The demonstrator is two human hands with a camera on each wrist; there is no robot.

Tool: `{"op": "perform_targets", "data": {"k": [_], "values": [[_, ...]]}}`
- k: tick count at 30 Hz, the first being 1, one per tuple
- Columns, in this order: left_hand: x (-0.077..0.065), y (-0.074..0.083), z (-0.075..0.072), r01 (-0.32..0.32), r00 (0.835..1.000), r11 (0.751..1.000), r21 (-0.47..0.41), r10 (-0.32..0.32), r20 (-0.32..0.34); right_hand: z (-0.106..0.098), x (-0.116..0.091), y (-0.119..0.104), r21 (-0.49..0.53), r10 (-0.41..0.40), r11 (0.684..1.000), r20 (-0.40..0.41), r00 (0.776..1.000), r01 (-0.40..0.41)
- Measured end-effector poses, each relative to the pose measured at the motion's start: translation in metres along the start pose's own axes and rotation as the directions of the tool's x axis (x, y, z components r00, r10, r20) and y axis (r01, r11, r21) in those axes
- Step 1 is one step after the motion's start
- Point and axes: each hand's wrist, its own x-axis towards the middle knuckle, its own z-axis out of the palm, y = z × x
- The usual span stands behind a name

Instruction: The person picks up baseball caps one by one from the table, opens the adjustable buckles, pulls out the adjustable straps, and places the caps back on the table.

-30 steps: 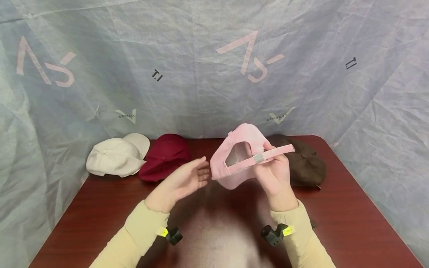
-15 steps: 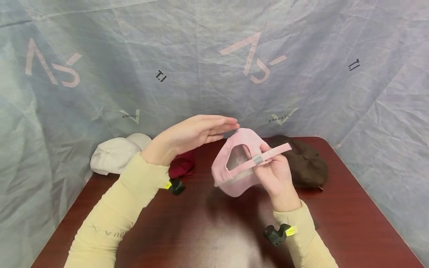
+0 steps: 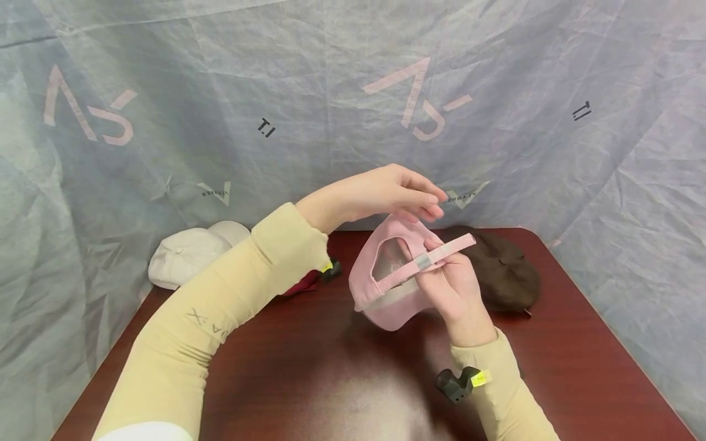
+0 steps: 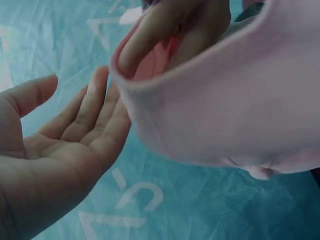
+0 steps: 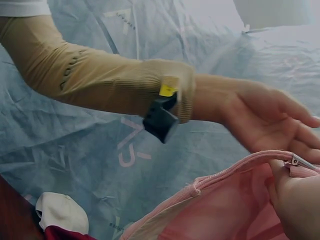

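A pink baseball cap (image 3: 366,269) is held up over the table, its back opening and strap toward the head camera. My right hand (image 3: 452,288) grips it at the back edge by the strap, fingers reaching inside the crown. The strap's loose end (image 3: 460,244) sticks out past a silver buckle (image 3: 422,261). My left hand (image 3: 391,193) is over the top of the cap, fingers loosely extended and holding nothing. In the left wrist view the left fingers (image 4: 92,112) lie right at the cap's edge, palm up toward that camera.
On the table (image 3: 309,367), a white cap (image 3: 184,254) stands at the back left, with a dark red cap (image 3: 303,283) mostly hidden behind the left sleeve. A brown cap (image 3: 504,269) lies at the back right. Grey printed cloth (image 3: 331,92) hangs around the table.
My left hand has risen from the cap's left side and swept up and right over its crown. The right hand keeps its grip, with the cap tilted slightly lower.
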Motion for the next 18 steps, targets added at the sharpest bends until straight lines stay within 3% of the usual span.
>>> {"op": "perform_targets", "data": {"k": [9,14,18], "values": [[0.028,0.013,0.025,0.013,0.990,0.985,0.173,-0.037,0.133,0.003,0.004,0.001,-0.024,-0.048,0.999,0.045,0.998,0.049],[0.034,0.014,0.032,0.027,0.991,0.957,0.289,-0.062,0.115,0.003,0.005,0.000,-0.021,-0.030,0.999,0.076,0.997,0.031],[0.035,0.013,0.035,0.039,0.994,0.921,0.388,-0.077,0.082,0.003,0.003,-0.001,-0.028,-0.024,0.999,0.067,0.997,0.026]]}}
